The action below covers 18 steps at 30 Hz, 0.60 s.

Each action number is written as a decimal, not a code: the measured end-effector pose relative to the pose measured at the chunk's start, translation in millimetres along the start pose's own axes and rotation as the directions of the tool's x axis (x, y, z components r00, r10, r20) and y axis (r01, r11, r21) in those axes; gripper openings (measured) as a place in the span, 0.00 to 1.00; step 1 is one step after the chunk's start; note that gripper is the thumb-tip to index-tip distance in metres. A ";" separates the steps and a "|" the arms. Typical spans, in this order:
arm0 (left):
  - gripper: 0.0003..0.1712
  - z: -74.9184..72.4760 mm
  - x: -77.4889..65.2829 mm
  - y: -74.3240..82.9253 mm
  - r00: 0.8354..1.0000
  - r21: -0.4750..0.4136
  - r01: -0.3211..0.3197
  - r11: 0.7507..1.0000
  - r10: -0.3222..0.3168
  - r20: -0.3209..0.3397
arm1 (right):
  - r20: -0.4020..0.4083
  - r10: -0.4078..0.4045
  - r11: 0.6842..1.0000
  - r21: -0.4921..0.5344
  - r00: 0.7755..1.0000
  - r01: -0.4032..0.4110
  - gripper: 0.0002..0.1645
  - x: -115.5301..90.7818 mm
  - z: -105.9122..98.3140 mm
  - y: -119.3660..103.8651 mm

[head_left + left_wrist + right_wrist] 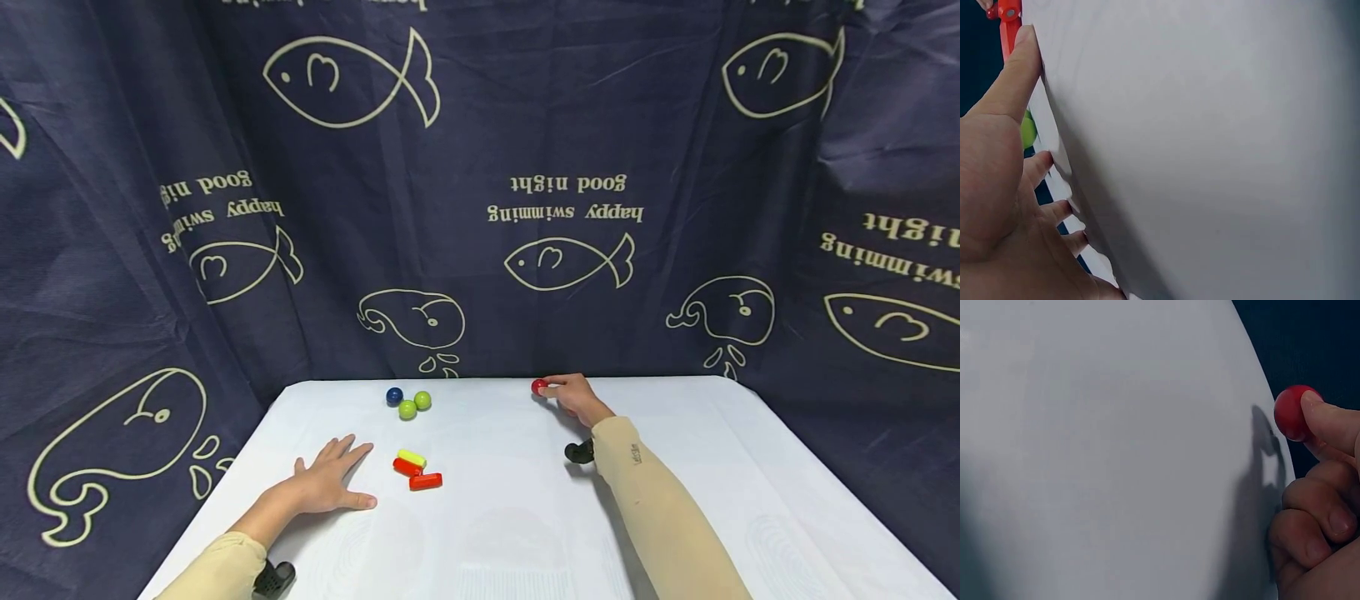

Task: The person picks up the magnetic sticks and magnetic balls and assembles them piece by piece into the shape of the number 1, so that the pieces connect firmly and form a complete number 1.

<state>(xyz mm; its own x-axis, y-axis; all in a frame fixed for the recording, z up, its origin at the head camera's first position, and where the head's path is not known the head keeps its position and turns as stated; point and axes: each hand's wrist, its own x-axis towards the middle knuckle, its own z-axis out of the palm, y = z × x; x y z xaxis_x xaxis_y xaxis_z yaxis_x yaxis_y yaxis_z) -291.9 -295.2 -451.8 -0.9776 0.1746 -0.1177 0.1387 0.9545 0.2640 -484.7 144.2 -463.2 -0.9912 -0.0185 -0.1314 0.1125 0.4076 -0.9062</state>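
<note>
Between thumb and forefinger my right hand (573, 395) pinches a small red ball (1291, 413) near the table's far edge. The other fingers of that hand curl in toward the palm. My left hand (324, 482) lies with its fingers spread at the left of the white table (540, 492). Just right of it are two red blocks (426, 481) and a yellow block (412, 457), close together. Farther back sit a dark blue ball (394, 397) and two green balls (407, 409), grouped near the far edge.
A dark blue curtain (570, 150) with fish and whale drawings hangs behind and beside the table. Black straps with camera mounts (579, 452) are on both wrists, over beige sleeves (652, 500).
</note>
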 end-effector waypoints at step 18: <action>0.62 0.1 -0.2 0.0 1.000 -0.003 0.012 1.000 -0.012 0.010 | -0.051 -0.006 1.000 0.001 0.999 0.006 0.29 6.4 1.6 10.8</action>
<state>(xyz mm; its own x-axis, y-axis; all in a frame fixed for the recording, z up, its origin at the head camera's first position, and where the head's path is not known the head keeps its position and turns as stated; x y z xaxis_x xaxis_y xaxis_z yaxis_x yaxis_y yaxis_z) -291.7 -295.2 -451.9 -0.9776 0.1652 -0.1304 0.1262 0.9558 0.2655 -489.8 147.0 -474.4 -0.9941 0.0257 -0.1057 0.1070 0.4065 -0.9074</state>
